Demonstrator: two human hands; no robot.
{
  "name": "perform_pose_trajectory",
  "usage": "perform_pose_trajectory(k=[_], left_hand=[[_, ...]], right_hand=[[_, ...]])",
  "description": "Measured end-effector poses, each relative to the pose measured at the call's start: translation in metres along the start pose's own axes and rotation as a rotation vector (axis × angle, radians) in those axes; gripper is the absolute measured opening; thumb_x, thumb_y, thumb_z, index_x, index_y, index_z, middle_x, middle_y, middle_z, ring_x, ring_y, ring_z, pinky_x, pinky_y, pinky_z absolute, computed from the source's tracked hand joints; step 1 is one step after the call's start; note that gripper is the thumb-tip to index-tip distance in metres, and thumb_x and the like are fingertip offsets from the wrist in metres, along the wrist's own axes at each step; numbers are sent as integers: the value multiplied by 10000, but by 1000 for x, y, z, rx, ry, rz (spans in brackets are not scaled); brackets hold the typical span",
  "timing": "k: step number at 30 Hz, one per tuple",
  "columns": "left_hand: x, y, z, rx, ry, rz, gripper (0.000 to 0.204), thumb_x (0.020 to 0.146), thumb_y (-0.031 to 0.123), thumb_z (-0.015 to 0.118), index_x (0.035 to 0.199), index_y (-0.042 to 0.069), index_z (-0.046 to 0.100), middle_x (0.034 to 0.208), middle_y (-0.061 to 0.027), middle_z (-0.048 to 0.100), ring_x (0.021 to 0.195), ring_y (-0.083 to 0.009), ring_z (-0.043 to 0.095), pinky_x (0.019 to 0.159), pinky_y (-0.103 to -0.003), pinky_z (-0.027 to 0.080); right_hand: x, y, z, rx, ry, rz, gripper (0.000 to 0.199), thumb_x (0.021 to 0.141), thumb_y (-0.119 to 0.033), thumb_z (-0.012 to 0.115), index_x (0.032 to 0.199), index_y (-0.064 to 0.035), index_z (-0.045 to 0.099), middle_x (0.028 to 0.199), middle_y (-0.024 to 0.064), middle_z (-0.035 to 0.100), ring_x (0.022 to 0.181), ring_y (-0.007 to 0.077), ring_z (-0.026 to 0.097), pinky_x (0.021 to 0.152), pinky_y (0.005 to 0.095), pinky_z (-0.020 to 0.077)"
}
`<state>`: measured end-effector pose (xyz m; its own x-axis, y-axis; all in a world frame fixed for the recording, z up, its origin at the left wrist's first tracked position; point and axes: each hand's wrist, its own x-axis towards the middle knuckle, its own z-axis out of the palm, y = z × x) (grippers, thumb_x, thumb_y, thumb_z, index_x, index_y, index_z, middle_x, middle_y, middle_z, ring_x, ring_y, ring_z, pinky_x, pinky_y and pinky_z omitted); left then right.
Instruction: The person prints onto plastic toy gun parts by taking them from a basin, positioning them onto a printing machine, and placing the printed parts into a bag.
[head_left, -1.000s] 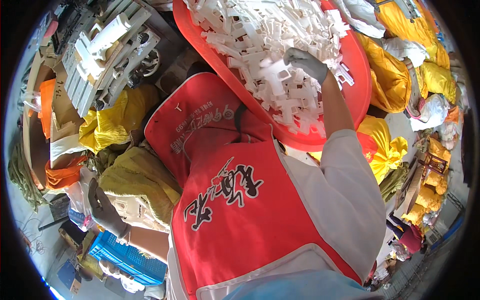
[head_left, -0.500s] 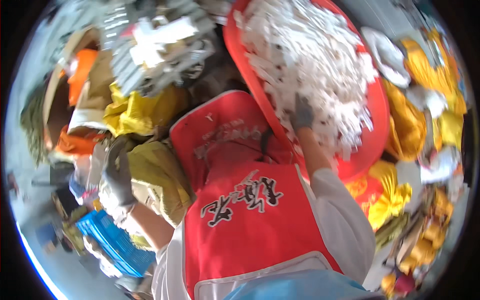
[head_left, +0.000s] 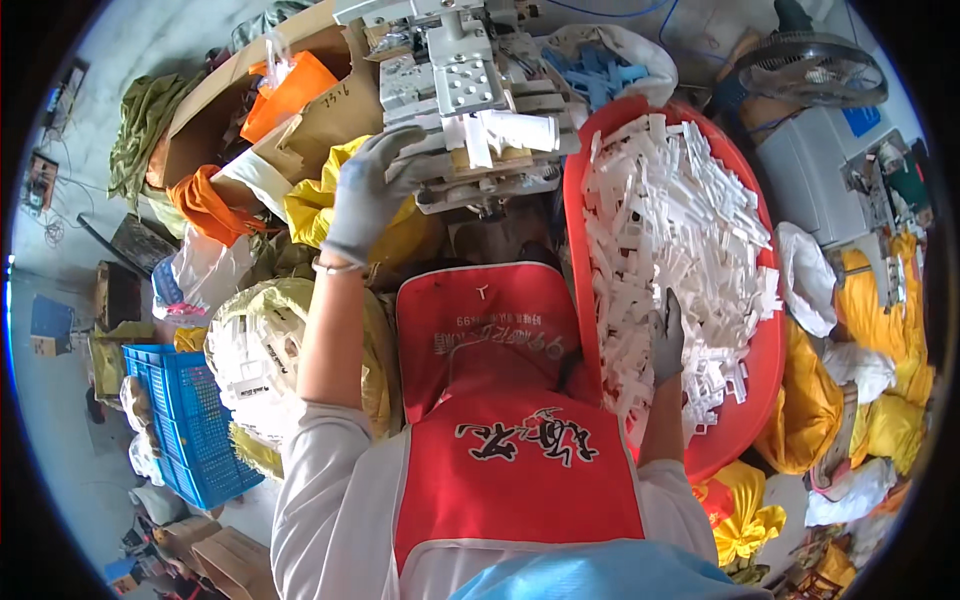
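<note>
My left hand [head_left: 368, 195], in a grey-white glove, reaches up to the left side of a grey metal machine [head_left: 465, 85]. Its fingers are spread, and nothing shows in them. A white plastic part [head_left: 520, 131] lies on the machine's bed, right of those fingertips. To the right, a red oval tub [head_left: 773, 350] is heaped with white plastic pieces [head_left: 680, 200] of angular shape. Over the near part of this heap is my right hand [head_left: 667, 340], in a grey glove, fingers stretched out and thumb apart. I see no piece gripped there.
An open sack [head_left: 255, 365] of white printed pieces stands left of my red apron, beside a blue crate [head_left: 185, 430]. Behind are a cardboard box [head_left: 215, 120] and yellow bags. A sack of blue parts [head_left: 600, 75], a fan [head_left: 815, 68] and yellow sacks [head_left: 795, 400] surround the tub.
My left hand has moved from beside the sack on the left up to the machine. My right hand stays over the heap in the tub. The view has shifted and sharpened.
</note>
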<state>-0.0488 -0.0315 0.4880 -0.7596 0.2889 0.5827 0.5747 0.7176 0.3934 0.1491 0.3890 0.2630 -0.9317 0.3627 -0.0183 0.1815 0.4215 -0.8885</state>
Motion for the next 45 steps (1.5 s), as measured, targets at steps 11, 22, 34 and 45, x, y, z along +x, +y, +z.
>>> perform_pose_trajectory(k=[11,22,34,45], left_hand=[[46,-13,19,-176,-296,-12,320,755,175,737,1051,91,650,975,-129,683,910,-313,655,802,-355,505],[-59,-36,-67,-94,53,-288,258,809,66,699,1054,12,642,1029,-89,697,914,-167,683,811,-275,518],[-214,-11,-165,77,211,-652,240,812,11,677,1051,18,661,1052,-80,673,910,-134,630,818,-280,502],[-338,-44,-244,441,40,-616,285,934,111,570,1197,12,618,1177,-84,646,1024,-191,614,894,-290,477]], right_hand=[[61,-107,-4,84,70,-415,461,968,-155,488,1382,26,399,1384,105,453,1270,193,433,1081,319,316],[159,-274,88,-15,-332,-933,450,821,-17,617,1262,-76,548,1300,111,537,1214,266,505,1041,366,388],[150,-269,67,-211,-327,-1029,426,912,-171,553,1304,-8,521,1321,150,529,1221,281,493,1052,366,351],[75,-25,-28,-239,-90,-359,328,921,-94,543,1238,-12,572,1207,128,613,1127,213,564,988,312,410]])
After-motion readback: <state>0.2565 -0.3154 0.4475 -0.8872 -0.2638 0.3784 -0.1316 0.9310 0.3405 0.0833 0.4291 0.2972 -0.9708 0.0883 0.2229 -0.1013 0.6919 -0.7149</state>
